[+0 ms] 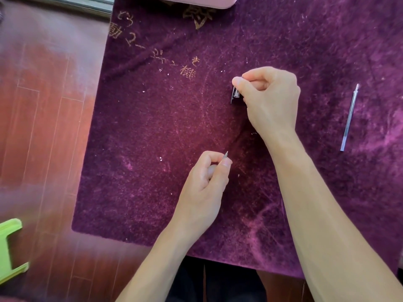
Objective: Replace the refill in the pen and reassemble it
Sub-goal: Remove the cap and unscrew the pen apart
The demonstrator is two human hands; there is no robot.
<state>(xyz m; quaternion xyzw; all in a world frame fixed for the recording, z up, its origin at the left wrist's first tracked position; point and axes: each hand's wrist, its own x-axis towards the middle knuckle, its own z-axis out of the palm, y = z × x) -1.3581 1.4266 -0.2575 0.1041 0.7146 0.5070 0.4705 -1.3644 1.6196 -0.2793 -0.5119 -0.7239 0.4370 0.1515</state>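
My right hand (270,99) is closed around a clear pen barrel (236,94); only its upper end with a dark clip shows below my thumb. My left hand (207,182) pinches a thin part with a metal tip (226,154) that points up and to the right; the rest of it is hidden in my fingers. The two hands are apart, left one nearer me. A clear refill (349,117) lies loose on the purple cloth (152,127) to the right of my right hand.
The purple cloth with gold lettering covers the table. A pink object (196,1) sits at the far edge. Red-brown wooden floor (43,127) lies to the left, with a green plastic stool (11,247) at the lower left.
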